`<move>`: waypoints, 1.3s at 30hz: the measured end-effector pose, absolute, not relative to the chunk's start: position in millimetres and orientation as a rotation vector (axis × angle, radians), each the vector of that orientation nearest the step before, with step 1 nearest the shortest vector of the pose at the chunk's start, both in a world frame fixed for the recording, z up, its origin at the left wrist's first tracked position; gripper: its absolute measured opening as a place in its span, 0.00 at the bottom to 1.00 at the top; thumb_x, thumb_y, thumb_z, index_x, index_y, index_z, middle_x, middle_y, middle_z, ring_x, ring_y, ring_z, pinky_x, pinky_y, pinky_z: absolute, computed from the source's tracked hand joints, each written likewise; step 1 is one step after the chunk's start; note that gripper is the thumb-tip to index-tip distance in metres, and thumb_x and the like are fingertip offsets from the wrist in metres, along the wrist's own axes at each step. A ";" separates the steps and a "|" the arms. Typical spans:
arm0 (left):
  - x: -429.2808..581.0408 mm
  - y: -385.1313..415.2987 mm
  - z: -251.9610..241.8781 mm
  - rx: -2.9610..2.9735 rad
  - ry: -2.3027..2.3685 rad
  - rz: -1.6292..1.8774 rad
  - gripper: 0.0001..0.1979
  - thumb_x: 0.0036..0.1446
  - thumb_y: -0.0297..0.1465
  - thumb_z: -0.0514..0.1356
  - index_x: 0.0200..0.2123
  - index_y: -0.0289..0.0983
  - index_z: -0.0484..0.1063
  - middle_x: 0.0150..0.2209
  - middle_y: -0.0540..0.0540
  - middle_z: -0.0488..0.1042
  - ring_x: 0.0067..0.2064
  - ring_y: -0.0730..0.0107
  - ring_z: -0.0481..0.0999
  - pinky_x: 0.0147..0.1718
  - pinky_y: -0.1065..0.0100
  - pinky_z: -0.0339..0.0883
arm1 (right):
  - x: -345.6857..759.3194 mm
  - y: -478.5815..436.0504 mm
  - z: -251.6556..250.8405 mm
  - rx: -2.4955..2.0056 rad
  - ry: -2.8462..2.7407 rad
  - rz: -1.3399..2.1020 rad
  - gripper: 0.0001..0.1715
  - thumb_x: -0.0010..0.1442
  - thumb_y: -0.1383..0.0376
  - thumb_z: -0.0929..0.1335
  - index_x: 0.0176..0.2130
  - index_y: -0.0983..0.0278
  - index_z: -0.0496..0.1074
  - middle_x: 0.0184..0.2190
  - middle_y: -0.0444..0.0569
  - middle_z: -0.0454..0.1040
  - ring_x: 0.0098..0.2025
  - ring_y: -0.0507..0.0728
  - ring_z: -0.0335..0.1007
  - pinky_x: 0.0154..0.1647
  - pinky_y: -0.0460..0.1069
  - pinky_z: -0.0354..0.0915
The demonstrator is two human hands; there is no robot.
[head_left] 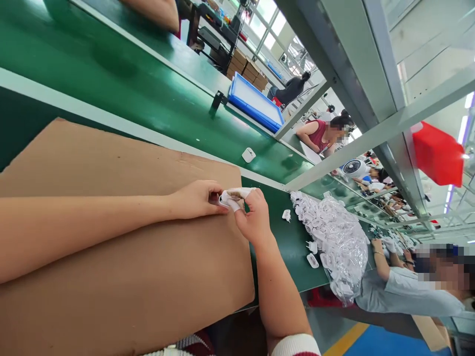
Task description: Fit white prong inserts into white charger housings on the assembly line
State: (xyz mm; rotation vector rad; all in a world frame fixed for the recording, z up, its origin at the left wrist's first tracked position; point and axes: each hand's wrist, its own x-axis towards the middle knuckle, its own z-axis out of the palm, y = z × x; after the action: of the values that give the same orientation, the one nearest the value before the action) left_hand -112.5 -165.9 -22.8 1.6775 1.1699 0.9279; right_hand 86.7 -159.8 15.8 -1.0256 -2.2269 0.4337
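My left hand (pixel 198 199) reaches in from the left, its thumb and fingers pinching a small white plastic housing (pixel 223 199). My right hand (pixel 256 212) meets it from the other side, with white coverings on its fingertips. Those fingers close on the same housing and hide much of it, so its full shape cannot be made out. Both hands are just above the right end of a brown cardboard sheet (pixel 129 267) on the green table.
Loose white plastic parts (pixel 312 260) and a heaped clear bag of similar parts (pixel 334 237) lie to the right. A white square piece (pixel 248 155) sits on the green conveyor belt (pixel 148 94). Beyond are a blue tray (pixel 256 103), metal frame posts and several people; one sits near the bag.
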 end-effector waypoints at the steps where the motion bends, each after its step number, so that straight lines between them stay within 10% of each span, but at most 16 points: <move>1: -112.5 -166.2 -21.9 1.675 1.159 0.933 0.22 0.47 0.52 0.67 0.35 0.40 0.79 0.35 0.48 0.80 0.40 0.56 0.78 0.38 0.63 0.71 | 85.9 -160.1 15.4 -1.018 -2.282 0.386 0.20 0.61 0.72 0.68 0.50 0.59 0.79 0.47 0.49 0.82 0.49 0.59 0.74 0.53 0.55 0.71; 27: -110.0 -165.2 -20.2 1.624 1.301 0.900 0.25 0.41 0.54 0.69 0.30 0.38 0.76 0.30 0.48 0.77 0.35 0.59 0.75 0.32 0.65 0.64 | 80.6 -151.2 6.7 -1.251 -2.387 0.166 0.21 0.53 0.76 0.67 0.43 0.60 0.81 0.37 0.48 0.80 0.44 0.59 0.74 0.44 0.50 0.69; 35: -112.4 -164.0 -10.0 1.719 1.333 0.856 0.25 0.45 0.52 0.67 0.36 0.37 0.80 0.33 0.48 0.79 0.36 0.61 0.75 0.34 0.67 0.64 | 92.1 -148.8 -4.3 -1.131 -2.071 0.458 0.25 0.62 0.62 0.70 0.59 0.56 0.75 0.52 0.48 0.81 0.51 0.59 0.77 0.59 0.54 0.70; 39: -149.3 -132.4 4.8 1.626 1.700 0.992 0.27 0.50 0.50 0.67 0.44 0.35 0.80 0.39 0.48 0.80 0.39 0.64 0.72 0.35 0.69 0.62 | 137.8 -136.1 28.1 -1.652 -1.922 0.077 0.37 0.63 0.62 0.71 0.68 0.62 0.65 0.69 0.62 0.65 0.70 0.68 0.62 0.71 0.64 0.57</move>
State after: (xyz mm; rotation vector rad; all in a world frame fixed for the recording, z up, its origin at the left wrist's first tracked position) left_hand -149.3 -132.4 4.8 1.6259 1.6997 0.9915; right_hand 137.8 -136.1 28.1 -1.6516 -1.9224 0.0768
